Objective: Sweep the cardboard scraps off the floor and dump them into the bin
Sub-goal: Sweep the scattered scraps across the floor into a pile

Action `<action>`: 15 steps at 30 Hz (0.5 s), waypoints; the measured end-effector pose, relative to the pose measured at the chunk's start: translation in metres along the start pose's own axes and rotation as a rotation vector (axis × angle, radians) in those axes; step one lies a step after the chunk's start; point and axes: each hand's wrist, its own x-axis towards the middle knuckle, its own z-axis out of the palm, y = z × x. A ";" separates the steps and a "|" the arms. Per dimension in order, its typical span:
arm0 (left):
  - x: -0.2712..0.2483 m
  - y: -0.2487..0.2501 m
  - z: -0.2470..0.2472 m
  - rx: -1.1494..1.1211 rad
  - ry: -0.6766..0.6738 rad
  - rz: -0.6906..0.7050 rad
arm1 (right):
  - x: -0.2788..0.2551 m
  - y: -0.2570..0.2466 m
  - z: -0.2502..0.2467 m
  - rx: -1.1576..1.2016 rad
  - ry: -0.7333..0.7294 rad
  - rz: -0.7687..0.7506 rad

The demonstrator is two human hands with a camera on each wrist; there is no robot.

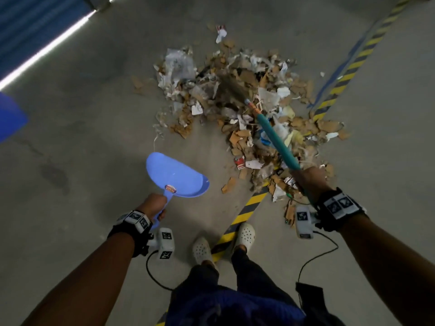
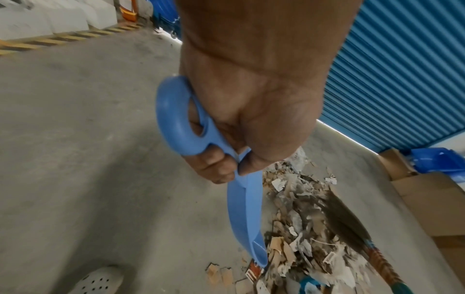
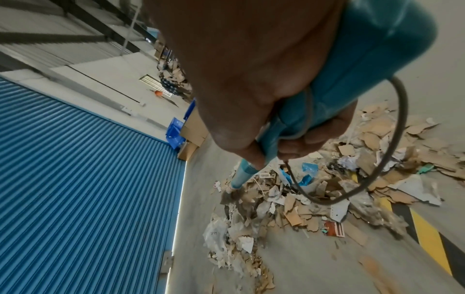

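A grey concrete floor point(image 1: 82, 161) fills the head view, crossed by a yellow-and-black hazard stripe point(image 1: 244, 214) that runs between the person's two white perforated clogs point(image 1: 246, 235) and under the rubbish. A blue corrugated shutter point(image 3: 83, 179) closes off one side, with flat cardboard boxes point(image 2: 425, 201) and a blue plastic crate point(image 3: 176, 132) stacked by its far end. The pile of cardboard scraps point(image 1: 244, 107), mixed with torn white paper and bits of plastic film, lies spread on the floor ahead of the feet, reaching across the stripe. The broom point(image 1: 273, 132) slants down into the middle of that pile, its brown bristle head resting among the scraps and its teal handle rising back to the right hand point(image 1: 307, 178), whose fingers are wrapped tightly round the handle. A light blue dustpan point(image 1: 174, 176) hangs just beside the pile's near edge, clear of the scraps, with no scraps in its scoop and a small round sticker near the handle joint. The left hand point(image 1: 154, 205) grips the dustpan's looped handle in a closed fist.
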 end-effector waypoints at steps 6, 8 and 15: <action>0.013 0.012 -0.019 0.057 -0.071 0.061 | -0.069 0.019 0.028 0.060 0.067 0.016; 0.022 0.017 -0.024 0.044 -0.099 0.096 | -0.093 0.022 0.038 0.112 0.065 0.026; 0.043 0.044 -0.039 0.210 -0.252 0.190 | -0.165 0.049 0.101 0.202 -0.075 0.362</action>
